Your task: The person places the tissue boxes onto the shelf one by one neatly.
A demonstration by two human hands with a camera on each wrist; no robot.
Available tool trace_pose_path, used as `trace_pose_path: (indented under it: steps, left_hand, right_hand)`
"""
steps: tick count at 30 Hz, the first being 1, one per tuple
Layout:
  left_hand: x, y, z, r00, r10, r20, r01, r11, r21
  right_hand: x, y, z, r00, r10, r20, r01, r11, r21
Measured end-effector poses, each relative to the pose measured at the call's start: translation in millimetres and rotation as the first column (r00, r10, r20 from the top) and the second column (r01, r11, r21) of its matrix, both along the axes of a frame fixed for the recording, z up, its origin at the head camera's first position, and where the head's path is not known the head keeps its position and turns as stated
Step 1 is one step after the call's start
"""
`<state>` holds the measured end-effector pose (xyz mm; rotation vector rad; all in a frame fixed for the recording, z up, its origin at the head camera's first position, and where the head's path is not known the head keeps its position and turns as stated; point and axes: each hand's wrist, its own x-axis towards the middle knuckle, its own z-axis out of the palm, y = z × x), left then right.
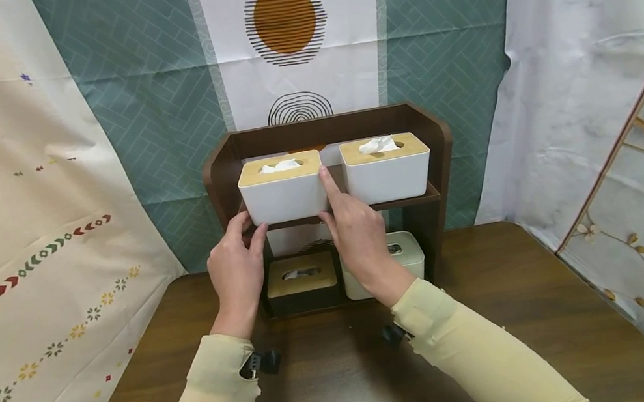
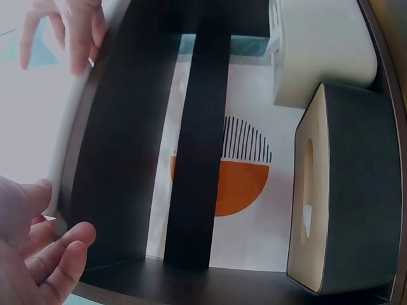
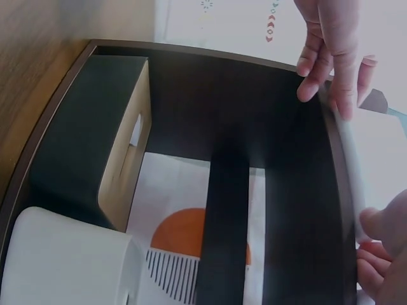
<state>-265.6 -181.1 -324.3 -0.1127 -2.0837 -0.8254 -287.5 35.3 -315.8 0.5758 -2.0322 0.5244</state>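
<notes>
A white tissue box with a light wood lid and tissue poking out sits at the left of the upper shelf, its front overhanging the edge slightly. My left hand grips its lower left corner, thumb at the front bottom edge and fingers on the side. At the opposite end, my right hand holds the box, index finger straight up along the right edge and thumb low at the front corner. A second white tissue box with a wood lid stands to the right, close by the right hand.
The brown two-tier shelf stands on a wooden table. On its lower tier are a dark tissue box with a wood lid and a pale green tissue box, partly hidden by my right hand. Patterned cloths hang behind and at the sides.
</notes>
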Motion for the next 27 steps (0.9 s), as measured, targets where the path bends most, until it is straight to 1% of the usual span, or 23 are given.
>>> trace_pose_path:
  steps: [5,13,17,22,24,27]
  left_hand:
    - [-2.9,0.6,0.4,1.000,0.000,-0.018,0.000,1.000,-0.005]
    - [-6.9,0.2,-1.0,0.999,0.025,-0.028,-0.025,1.000,-0.003]
    - [-7.1,1.2,-0.8,0.999,0.039,-0.016,-0.039,0.999,-0.013]
    - [-6.4,2.1,-1.4,0.999,0.040,0.015,-0.040,0.999,-0.011]
    - [-5.8,2.6,-1.7,0.999,0.034,0.027,-0.034,0.999,-0.010]
    - [-3.1,3.8,-2.1,0.999,0.029,0.026,-0.029,1.000,-0.003]
  right_hand:
    - [-2.2,0.1,1.1,1.000,-0.011,-0.021,0.012,1.000,0.015]
    - [-1.1,0.5,2.9,1.000,-0.013,-0.001,0.013,1.000,0.015]
    - [-1.3,1.2,3.5,1.000,-0.015,0.011,0.015,1.000,0.006]
    - [-1.1,2.0,2.1,0.999,-0.013,0.035,0.013,1.000,0.005]
    - [-0.5,2.6,1.6,0.999,-0.003,0.042,0.003,1.000,-0.001]
    - [1.1,4.0,0.3,0.999,0.019,0.050,-0.019,1.000,-0.007]
